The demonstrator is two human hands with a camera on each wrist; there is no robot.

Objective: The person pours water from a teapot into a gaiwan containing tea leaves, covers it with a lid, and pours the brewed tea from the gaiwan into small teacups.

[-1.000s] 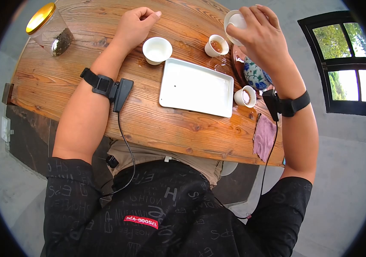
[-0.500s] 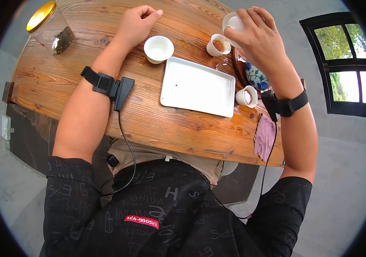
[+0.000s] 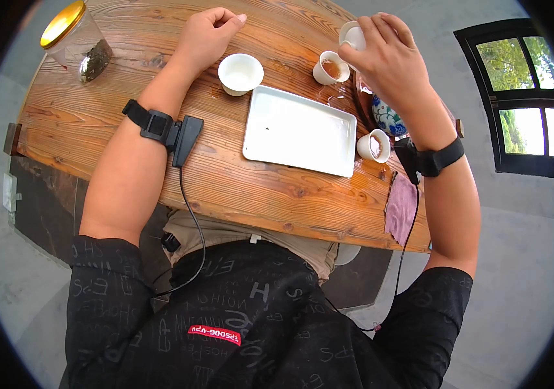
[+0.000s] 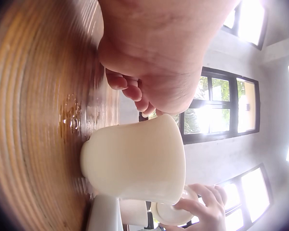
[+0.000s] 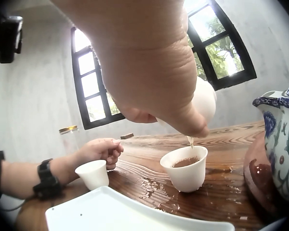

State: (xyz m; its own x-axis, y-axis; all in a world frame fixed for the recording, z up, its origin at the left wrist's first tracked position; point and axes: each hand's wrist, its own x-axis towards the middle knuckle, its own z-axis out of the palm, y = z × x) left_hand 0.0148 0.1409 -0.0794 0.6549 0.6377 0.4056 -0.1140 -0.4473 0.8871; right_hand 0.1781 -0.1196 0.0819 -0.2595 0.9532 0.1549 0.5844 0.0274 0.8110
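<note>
My right hand (image 3: 393, 65) grips a tilted white gaiwan (image 3: 353, 37), its lid sitting inside the rim. In the right wrist view a thin stream of tea (image 5: 190, 140) runs from it into a small white cup (image 5: 188, 175) of reddish-brown tea. My left hand (image 3: 206, 39) rests on the table with loosely curled fingers, holding nothing. Close to that hand stands a white cup (image 3: 241, 74), large in the left wrist view. Another cup of tea (image 3: 373, 146) stands by the right end of the white rectangular tray (image 3: 300, 133).
A blue-and-white teapot (image 5: 284, 139) stands on a reddish-brown dish (image 5: 260, 178) at the right. A purple cloth (image 3: 401, 209) lies near the front edge. At the far left is a gold-lidded jar (image 3: 82, 48) with dark leaves. Wet spots (image 5: 151, 187) mark the wood.
My right hand has shifted slightly down and tips the gaiwan beside the cup. The left hand stays nearly where it was.
</note>
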